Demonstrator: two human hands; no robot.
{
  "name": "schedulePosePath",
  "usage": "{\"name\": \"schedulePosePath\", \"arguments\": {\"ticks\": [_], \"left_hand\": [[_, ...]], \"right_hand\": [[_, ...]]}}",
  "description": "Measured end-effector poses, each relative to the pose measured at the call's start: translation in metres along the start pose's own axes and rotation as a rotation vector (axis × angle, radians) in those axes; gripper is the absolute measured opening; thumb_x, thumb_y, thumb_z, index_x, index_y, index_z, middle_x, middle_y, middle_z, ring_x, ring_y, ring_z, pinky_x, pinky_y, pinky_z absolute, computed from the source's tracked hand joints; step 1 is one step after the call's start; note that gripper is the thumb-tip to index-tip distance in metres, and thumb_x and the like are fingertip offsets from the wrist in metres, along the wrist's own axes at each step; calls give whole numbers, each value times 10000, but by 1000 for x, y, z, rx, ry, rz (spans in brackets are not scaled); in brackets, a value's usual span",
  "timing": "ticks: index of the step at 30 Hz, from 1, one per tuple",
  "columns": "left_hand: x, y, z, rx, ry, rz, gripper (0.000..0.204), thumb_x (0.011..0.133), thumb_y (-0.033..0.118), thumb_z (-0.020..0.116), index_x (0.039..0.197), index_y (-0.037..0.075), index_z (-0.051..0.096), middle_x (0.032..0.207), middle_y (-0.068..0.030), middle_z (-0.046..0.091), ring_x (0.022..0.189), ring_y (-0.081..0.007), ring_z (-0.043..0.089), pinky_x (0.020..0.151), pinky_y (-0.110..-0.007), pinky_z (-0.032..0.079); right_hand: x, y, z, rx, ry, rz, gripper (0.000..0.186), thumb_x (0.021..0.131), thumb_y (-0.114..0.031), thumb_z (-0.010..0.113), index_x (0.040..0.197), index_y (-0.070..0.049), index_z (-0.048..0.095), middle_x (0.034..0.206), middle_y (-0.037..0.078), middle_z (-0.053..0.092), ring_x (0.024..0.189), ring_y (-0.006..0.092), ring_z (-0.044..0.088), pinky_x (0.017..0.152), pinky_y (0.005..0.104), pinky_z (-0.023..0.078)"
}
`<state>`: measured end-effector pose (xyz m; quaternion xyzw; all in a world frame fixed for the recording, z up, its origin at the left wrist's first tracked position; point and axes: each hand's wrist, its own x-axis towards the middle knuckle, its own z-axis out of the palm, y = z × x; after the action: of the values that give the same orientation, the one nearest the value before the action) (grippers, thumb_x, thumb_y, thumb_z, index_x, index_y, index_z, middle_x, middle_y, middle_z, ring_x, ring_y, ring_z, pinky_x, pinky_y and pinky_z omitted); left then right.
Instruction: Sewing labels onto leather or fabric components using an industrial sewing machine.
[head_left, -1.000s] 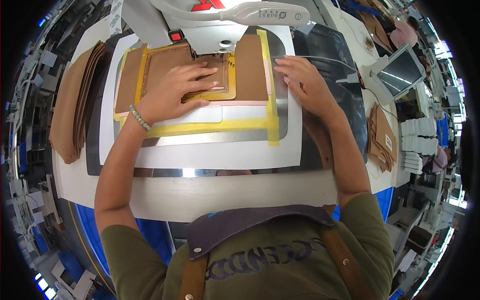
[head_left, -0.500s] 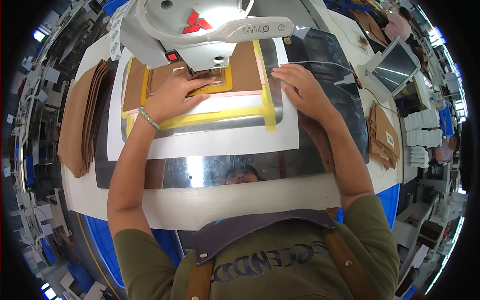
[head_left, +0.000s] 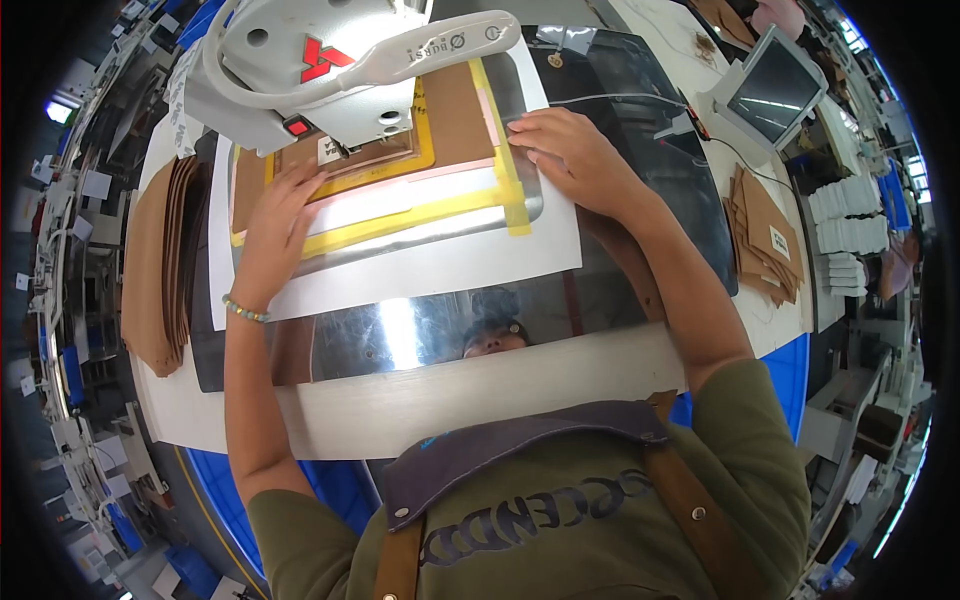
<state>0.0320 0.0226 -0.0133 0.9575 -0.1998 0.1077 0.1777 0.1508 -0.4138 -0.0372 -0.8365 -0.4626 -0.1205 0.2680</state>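
A white sewing machine head (head_left: 270, 75) hangs over a layered workpiece: brown panels (head_left: 455, 110) with pink strips, a yellow template frame (head_left: 423, 150) and yellow tape (head_left: 410, 218), on a silver plate (head_left: 530, 200) over a white sheet (head_left: 470, 260). My left hand (head_left: 275, 220) rests open on the workpiece's lower left, fingertips near the frame's lower edge. My right hand (head_left: 565, 160) is open at the right side, fingertips by the taped edge and plate. A white label shows under the needle area, partly hidden by the machine.
Stacked brown pieces lie left (head_left: 150, 265) and right (head_left: 755, 235) on the pale table (head_left: 480, 408). A screen (head_left: 775, 90) and cables stand at upper right. Blue bins (head_left: 215, 495) show below the table. White stacks (head_left: 845, 200) and a co-worker (head_left: 775, 20) appear beyond.
My left hand has drawn back and left from the middle of the frame, uncovering the label. My right hand and the workpiece appear slightly higher in view; the whole view has shifted.
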Motion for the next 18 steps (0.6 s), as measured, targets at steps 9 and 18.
{"name": "schedulePosePath", "arguments": {"ticks": [9,18], "left_hand": [[-65,-28,-29,177,103,-272,403,1105,182,586,1486,61,638,1559,-180,591,1466,-364,523,1234,-452,416],[-81,-27,-19,254,308,-195,328,1091,184,628,1377,50,718,1405,-159,708,1314,-339,656,1135,-435,491]], "right_hand": [[-21,-106,-69,442,-89,35,289,1028,-143,653,1278,-30,745,1306,127,750,1214,328,693,1057,454,546],[-178,-200,-99,624,-758,401,306,1088,-241,614,1249,-23,757,1075,182,779,1040,375,731,918,452,577]]}}
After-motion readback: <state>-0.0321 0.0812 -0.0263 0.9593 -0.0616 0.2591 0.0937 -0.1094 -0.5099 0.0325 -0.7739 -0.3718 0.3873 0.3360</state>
